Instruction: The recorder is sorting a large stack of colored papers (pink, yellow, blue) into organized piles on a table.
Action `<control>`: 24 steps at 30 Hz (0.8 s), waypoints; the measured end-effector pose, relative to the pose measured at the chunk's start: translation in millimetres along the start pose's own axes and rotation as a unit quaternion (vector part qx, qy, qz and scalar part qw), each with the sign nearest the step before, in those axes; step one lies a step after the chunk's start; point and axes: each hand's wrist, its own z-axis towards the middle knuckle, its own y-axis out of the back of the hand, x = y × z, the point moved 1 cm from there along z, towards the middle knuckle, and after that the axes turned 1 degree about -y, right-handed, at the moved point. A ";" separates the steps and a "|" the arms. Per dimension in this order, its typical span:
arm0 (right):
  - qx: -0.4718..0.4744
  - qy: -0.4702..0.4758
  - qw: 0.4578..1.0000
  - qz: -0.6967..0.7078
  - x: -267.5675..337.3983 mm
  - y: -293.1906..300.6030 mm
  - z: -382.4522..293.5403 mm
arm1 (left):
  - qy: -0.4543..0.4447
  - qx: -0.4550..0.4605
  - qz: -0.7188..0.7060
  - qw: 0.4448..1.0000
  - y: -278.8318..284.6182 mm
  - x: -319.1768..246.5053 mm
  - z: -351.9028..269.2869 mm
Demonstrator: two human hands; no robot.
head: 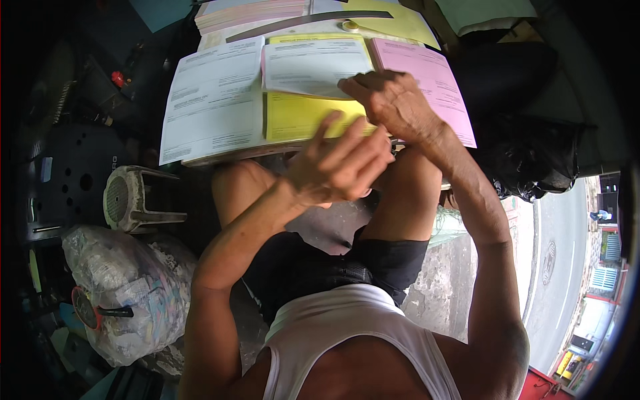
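Printed paper forms lie in three groups on a small table: white sheets (215, 100) at the left, yellow sheets (305, 117) in the middle and pink sheets (425, 75) at the right. Over the yellow ones lies a shorter white set (315, 62), its near edge lifted and curved. My right hand (395, 102) is at the near right corner of that set, fingers bent; whether they grip it is hidden. Blurred, my left hand (345, 160) hovers over the table's near edge with its fingers spread and nothing seen in them.
Behind the forms lie a long dark strip (310, 24), a small tape roll (349, 25) and a stack of pink-edged paper (250, 16). A plastic stool (142, 197) and a filled clear bag (130, 295) stand at the left. A black plastic bag (535, 155) is at the right.
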 end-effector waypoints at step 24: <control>0.071 -0.189 0.977 0.067 -36.4 35.5 -163.7 | 0.183 0.007 -0.191 0.964 -57.9 -14.8 24.5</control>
